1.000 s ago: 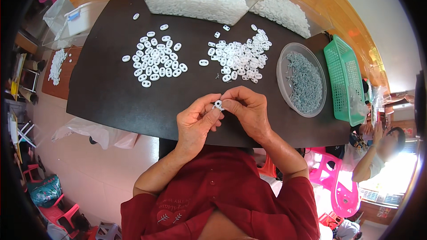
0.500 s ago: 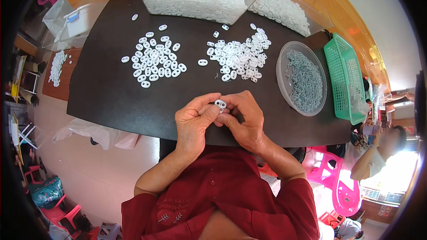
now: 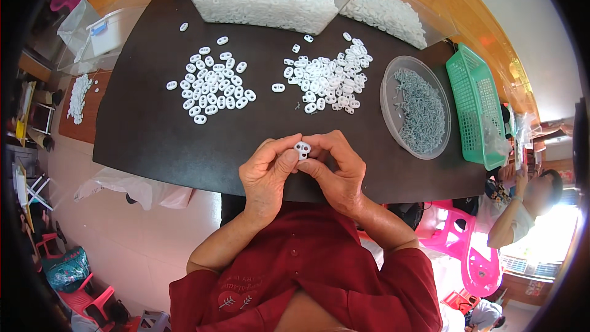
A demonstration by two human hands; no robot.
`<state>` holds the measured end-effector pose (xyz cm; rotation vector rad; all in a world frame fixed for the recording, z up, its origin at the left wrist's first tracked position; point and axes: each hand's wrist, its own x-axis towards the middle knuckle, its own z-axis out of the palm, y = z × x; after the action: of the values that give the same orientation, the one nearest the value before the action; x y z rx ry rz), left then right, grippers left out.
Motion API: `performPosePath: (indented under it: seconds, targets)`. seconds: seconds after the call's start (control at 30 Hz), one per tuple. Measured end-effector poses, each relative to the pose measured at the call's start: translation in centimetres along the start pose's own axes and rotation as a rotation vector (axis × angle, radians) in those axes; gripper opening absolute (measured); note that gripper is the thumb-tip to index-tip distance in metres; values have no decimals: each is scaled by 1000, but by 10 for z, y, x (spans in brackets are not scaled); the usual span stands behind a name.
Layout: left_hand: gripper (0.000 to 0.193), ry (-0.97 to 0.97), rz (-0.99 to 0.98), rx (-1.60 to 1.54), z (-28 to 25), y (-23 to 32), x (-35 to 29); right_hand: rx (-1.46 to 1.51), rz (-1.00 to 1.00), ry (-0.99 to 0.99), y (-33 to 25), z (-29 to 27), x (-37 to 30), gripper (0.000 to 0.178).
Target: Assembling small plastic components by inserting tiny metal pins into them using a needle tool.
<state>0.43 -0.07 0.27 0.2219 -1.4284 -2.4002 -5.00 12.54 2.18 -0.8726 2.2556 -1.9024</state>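
Close to the table's near edge, my left hand (image 3: 263, 175) and my right hand (image 3: 338, 175) meet around a small white oval plastic piece with two holes (image 3: 302, 147). Fingertips and thumbs of both hands pinch it from either side. More white plastic shows just below it between the thumbs; whether that is a second part I cannot tell. Beyond my hands, a pile of similar white two-hole ovals (image 3: 215, 86) lies to the left. Another heap of small white pieces (image 3: 329, 80) spreads to the right, with a few grey screws beside it.
A round clear tub (image 3: 386, 107) of grey screws (image 3: 421, 110) stands at the right, beside a green plastic basket (image 3: 473, 107). Two clear bins of white pieces (image 3: 264, 3) line the dark table's (image 3: 147, 117) far side. Another person (image 3: 516, 215) is at the far right.
Both hands stay together and have shifted slightly. The white piece has turned between the fingertips, so its two holes face up more, and more white plastic shows below it.
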Motion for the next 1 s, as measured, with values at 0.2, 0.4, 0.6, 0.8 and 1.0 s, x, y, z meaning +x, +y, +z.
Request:
performPosePath:
  seconds: [0.2,0.4,0.6,0.8,1.0]
  targets:
    - [21,18,193,197,-3,-5,-1,-35,-107,46,1,6,0,30]
    - [21,15,196,154,-3,-5,-4,-188,-295,97,1,8,4,29]
    - [20,16,206,184,-3,-3,-4,-189,-369,98,1,8,5,28]
    - [19,11,169,96,-3,-2,-4,-195,-365,93,2,10,3,29]
    - [19,7,165,126,-3,0,-5,-181,-264,97,-1,11,4,32]
